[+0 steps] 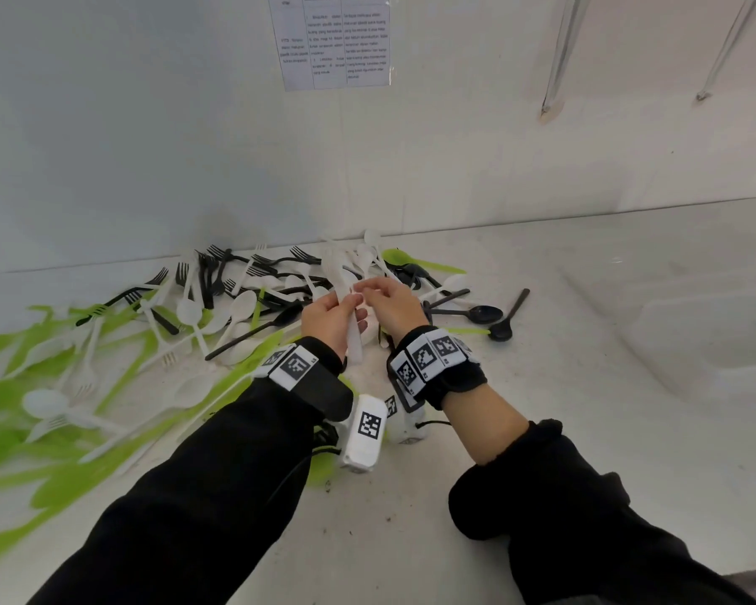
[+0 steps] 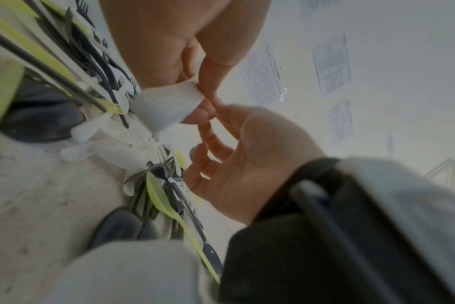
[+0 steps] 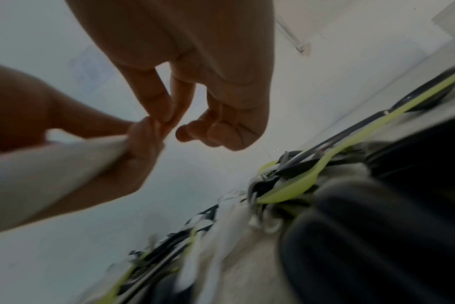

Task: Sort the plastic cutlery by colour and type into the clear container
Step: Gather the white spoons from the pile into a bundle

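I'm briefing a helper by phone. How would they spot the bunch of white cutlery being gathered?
Find the cutlery pile against the wall, then the two hands over its right side. The left hand grips a bunch of white cutlery, the only pieces lifted off the table; the right hand meets its top.

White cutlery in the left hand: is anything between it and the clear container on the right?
Nothing visible blocks the way. The left hand holds the white cutlery above the pile, the right hand at its top. The container sits to the right. Between them lie only two black spoons flat on the table.
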Demonstrator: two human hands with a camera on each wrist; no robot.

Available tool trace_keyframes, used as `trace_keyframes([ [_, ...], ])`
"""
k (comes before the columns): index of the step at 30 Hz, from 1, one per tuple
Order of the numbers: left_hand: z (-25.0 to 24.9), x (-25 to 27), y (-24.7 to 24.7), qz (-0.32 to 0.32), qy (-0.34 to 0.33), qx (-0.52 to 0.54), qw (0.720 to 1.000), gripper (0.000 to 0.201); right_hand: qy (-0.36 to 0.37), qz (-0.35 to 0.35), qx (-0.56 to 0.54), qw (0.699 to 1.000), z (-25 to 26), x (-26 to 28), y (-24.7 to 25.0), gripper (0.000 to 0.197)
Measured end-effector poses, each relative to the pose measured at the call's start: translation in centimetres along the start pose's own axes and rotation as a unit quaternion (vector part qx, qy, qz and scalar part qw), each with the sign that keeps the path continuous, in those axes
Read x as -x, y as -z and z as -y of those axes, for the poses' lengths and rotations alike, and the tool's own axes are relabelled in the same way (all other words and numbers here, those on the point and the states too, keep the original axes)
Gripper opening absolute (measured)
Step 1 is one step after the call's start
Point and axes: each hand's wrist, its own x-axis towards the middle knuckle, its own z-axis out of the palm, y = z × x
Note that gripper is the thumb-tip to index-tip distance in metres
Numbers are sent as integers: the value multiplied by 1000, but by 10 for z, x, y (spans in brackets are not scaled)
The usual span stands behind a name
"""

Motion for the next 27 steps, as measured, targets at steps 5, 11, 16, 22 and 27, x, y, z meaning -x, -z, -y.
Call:
trace_keyframes([
  [5,6,-1,-7,-17,21,-14,1000,18,-90,-28,219,971,-21,-34,32,43],
  [11,16,-4,-11,-20,29,-31,999,16,-92,34,320,942,-26,-48,42,40],
  [16,20,-10,-14,-19,27,-18,999,16,-53,8,384,922,-33,-59,40,35],
  [22,20,-17,-14,-14,16,-20,1000,15,-110,-29,303,946,-26,-64,53,17],
  [27,21,-24,-8,-29,29,-8,999,14,-64,-69,146,985,-9,-49,54,49],
])
